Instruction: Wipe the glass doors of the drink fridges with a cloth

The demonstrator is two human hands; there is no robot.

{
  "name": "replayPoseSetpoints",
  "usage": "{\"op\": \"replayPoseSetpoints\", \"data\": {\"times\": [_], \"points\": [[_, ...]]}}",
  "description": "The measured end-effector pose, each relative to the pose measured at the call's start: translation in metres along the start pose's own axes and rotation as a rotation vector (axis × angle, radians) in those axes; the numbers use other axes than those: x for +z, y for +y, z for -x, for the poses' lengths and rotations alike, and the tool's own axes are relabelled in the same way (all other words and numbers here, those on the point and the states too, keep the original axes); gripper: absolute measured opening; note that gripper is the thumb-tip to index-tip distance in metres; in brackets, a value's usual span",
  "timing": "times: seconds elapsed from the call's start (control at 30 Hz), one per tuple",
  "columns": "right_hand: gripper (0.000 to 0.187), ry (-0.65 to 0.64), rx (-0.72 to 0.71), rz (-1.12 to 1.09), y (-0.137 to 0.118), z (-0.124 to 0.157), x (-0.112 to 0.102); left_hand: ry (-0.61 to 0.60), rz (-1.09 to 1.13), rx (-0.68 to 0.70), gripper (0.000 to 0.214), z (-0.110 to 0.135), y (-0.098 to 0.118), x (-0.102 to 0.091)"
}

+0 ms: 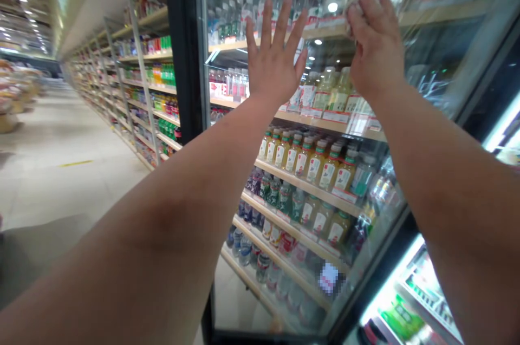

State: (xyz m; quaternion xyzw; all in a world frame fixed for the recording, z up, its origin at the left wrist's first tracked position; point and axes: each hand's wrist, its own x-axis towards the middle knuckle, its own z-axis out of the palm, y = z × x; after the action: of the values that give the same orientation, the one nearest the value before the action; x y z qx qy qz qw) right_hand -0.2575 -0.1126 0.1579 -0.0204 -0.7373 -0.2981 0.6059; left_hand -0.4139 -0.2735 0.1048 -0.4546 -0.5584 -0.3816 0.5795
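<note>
My left hand (274,60) is raised with its fingers spread, the palm resting flat against or very near the glass door (244,301). To the right, at about the same height, my right hand (377,44) is closed on a crumpled pale cloth (349,15), bunched at its fingertips against the glass. Most of the cloth is hidden by the fingers. Rows of bottled drinks (303,155) on shelves show in the glass behind both hands; I cannot tell which parts are reflections.
The door has a thick black frame (182,41). At lower right is a lit cooler interior (406,307) with green packages. Long shelves of drinks (150,69) run off to the left, beside a pale aisle floor (52,182). Displays (16,90) line the aisle's far side.
</note>
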Motion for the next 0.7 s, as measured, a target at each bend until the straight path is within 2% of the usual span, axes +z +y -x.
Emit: {"op": "replayPoseSetpoints", "data": {"times": [0.23, 0.37, 0.53, 0.6, 0.7], "points": [[0.058, 0.0, 0.112, 0.063, 0.003, -0.022, 0.001, -0.062, 0.032, -0.034, 0.064, 0.0, -0.006, 0.002], [0.06, -0.002, 0.127, -0.009, -0.008, 0.001, 0.004, -0.068, 0.07, -0.039, 0.068, -0.001, -0.005, 0.0], [0.056, -0.086, 0.014, -0.242, -0.015, 0.051, -0.001, -0.016, -0.026, 0.01, 0.062, 0.001, 0.0, -0.003], [0.055, -0.124, 0.004, -0.26, -0.009, 0.056, -0.004, -0.006, -0.038, 0.025, 0.061, 0.002, 0.0, -0.002], [0.057, -0.101, 0.003, -0.197, 0.007, 0.041, -0.005, -0.007, -0.028, 0.016, 0.059, 0.003, -0.002, -0.001]]}}
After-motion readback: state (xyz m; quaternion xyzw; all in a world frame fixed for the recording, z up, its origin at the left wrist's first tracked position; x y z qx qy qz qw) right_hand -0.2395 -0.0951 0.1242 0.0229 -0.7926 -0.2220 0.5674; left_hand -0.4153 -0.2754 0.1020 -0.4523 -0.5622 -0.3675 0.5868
